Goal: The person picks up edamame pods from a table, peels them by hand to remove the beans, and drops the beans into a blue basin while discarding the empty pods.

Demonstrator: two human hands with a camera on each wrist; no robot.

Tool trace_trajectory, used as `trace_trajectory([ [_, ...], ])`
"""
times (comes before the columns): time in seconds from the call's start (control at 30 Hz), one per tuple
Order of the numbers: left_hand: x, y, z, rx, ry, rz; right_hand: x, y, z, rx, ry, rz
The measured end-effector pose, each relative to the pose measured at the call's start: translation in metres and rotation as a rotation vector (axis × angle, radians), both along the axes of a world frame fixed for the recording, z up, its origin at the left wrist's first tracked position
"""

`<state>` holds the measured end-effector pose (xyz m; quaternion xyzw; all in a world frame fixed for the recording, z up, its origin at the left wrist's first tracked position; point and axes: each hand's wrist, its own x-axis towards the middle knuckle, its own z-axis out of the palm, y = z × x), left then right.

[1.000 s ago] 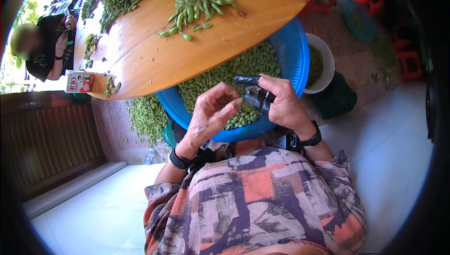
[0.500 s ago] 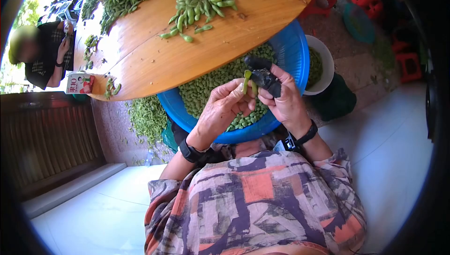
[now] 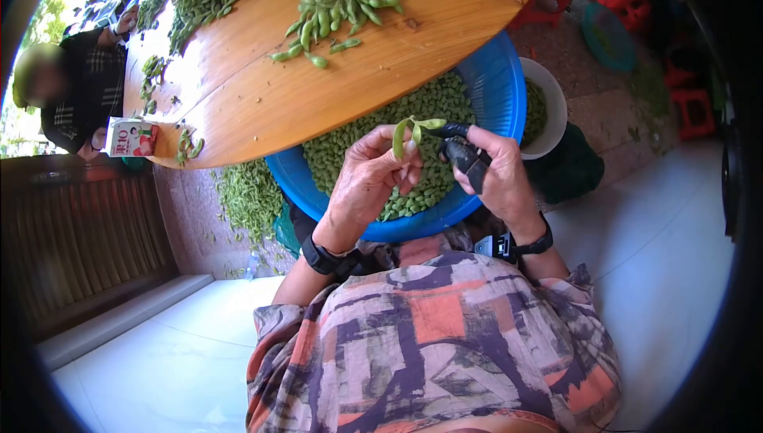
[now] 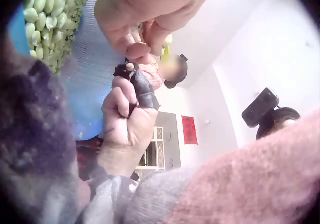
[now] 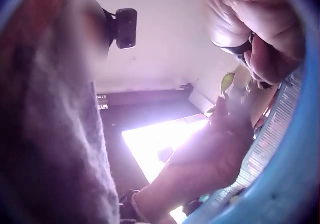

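Observation:
In the head view the left hand pinches green soybean pods between thumb and fingers, one pod upright and another pointing right. Facing it is the right hand, its thumb and a finger wrapped in black, with the black tip right beside the end of the right-pointing pod. The left wrist view shows the right hand's fingers curled into the palm. Under both hands, shelled green beans fill a blue basin. A pod stands up from the left fingers in the right wrist view.
A wooden table overhangs the basin and carries heaps of pods. A white bucket stands right of the basin. Pods or husks cover the floor at left. A person sits beyond a printed carton.
Pods have come into view in the left fingers since a second ago. From half a second ago, they have spread apart, and the right hand has shifted slightly right and down.

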<state>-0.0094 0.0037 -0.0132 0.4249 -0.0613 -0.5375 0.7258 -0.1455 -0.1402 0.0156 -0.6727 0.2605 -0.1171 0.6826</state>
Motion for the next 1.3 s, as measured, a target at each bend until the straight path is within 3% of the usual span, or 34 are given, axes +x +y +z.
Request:
trace_trajectory([
  [0.4, -0.015, 0.000, 0.011, 0.154, -0.401, 0.070, 0.008, 0.004, 0.004, 0.029, -0.057, 0.103],
  [0.47, -0.015, 0.000, 0.009, 0.188, -0.441, 0.055, 0.009, 0.002, 0.003, -0.074, -0.108, 0.113],
  [0.5, -0.015, 0.001, 0.006, 0.117, -0.349, 0.028, 0.007, 0.000, 0.000, -0.074, -0.106, 0.112],
  [0.57, -0.012, 0.003, 0.002, 0.047, -0.255, 0.002, 0.003, -0.005, -0.008, 0.152, -0.163, 0.169],
  [0.6, -0.010, 0.003, -0.001, -0.076, -0.034, -0.057, 0.004, -0.005, -0.010, 0.153, -0.162, 0.169],
  [0.63, -0.008, 0.003, -0.004, -0.198, 0.189, -0.117, 0.005, -0.005, -0.011, 0.307, -0.180, 0.181],
  [0.67, -0.006, 0.003, -0.009, -0.228, 0.222, -0.152, 0.005, -0.005, -0.013, 0.461, -0.197, 0.192],
  [0.8, -0.010, 0.005, -0.005, -0.174, 0.230, -0.097, 0.003, -0.003, -0.014, 0.430, -0.260, 0.202],
  [0.87, -0.013, 0.004, 0.011, 0.246, -0.364, -0.081, 0.006, 0.004, -0.006, 0.157, -0.052, 0.084],
  [0.9, -0.016, 0.004, 0.010, 0.246, -0.365, -0.080, 0.008, 0.007, -0.004, 0.156, -0.052, 0.085],
  [0.97, -0.022, 0.002, 0.006, 0.191, -0.546, 0.039, 0.011, 0.013, 0.000, -0.123, -0.114, 0.046],
  [1.17, -0.010, 0.003, 0.004, 0.055, -0.325, -0.048, 0.012, 0.013, -0.007, -0.174, -0.039, 0.107],
  [1.23, -0.005, 0.007, 0.003, 0.093, -0.412, -0.162, 0.012, 0.013, -0.009, -0.171, -0.047, 0.111],
  [1.27, -0.006, 0.007, 0.006, 0.093, -0.412, -0.159, 0.012, 0.012, -0.004, -0.061, -0.056, 0.105],
  [1.3, -0.006, 0.006, 0.012, 0.179, -0.587, -0.187, 0.013, 0.013, -0.002, 0.049, -0.065, 0.099],
])
